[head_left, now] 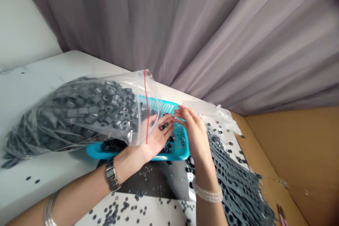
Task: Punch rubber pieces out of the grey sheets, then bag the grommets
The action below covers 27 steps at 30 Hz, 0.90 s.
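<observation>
My left hand (156,136) is palm up over the blue basket (185,153), fingers stretched out. A couple of small dark grey rings (164,126) lie on its fingers. Part of this hand shows through the clear mouth of a zip bag (147,109) with a red seal line. Grey ring-shaped spacers (92,99) fill that bag, which lies beside and over the basket. My right hand (194,127) is bent toward the left fingertips, its fingers drawn together. Whatever they pinch, if anything, is too small to make out. More dark pieces (113,145) lie inside the basket.
Dark perforated rubber sheets (233,173) lie to the right, beside a cardboard wall (296,148). Small discs (113,215) are scattered over the white table (16,187). A crumpled clear bag (225,120) lies behind my right hand. A grey curtain (169,24) hangs behind.
</observation>
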Each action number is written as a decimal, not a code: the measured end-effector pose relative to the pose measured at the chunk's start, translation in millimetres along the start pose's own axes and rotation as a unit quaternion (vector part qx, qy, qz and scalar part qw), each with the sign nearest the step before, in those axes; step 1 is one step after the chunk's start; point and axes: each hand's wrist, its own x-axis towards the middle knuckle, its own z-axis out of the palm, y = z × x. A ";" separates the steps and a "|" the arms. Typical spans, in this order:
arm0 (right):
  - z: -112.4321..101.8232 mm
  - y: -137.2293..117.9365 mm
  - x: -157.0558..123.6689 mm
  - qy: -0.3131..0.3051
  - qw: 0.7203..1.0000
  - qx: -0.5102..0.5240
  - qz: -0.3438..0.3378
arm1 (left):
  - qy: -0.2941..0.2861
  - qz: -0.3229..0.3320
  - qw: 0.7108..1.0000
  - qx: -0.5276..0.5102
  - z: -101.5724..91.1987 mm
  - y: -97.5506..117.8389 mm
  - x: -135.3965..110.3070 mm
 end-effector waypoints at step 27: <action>-18.2 24.7 -4.6 -0.110 0.886 0.382 0.238 | -0.014 0.008 0.999 0.049 8.6 0.0 -5.6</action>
